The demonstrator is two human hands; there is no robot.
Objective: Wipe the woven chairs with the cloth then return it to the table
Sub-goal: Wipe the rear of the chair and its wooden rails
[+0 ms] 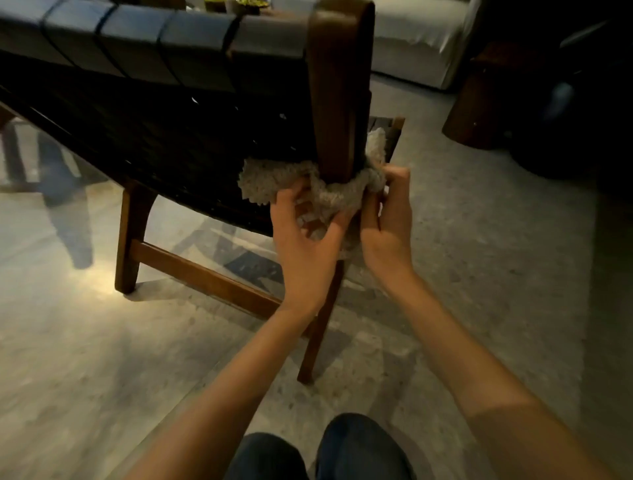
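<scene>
Across the dim room, a speckled grey floor [479,274] is stretching toward a pale sofa [421,41]. On it the woven chair [137,102] is standing, its brown wooden post [337,102] wrapped by the fluffy cloth [260,181]; left hand [305,246] and right hand [387,226] are both gripping the cloth's ends.

A dimly lit living room in a home. A low lounge chair [154,113] with a dark woven back and a brown wooden frame stands on a pale, polished, speckled stone floor [479,274]. Behind it sits a light grey slipcovered sofa [418,37], its skirt reaching the floor. To the right is a dark wooden side table [479,102] shaped like a stump. Blurred green plants [236,4] show at the top edge, beyond the chair.
</scene>
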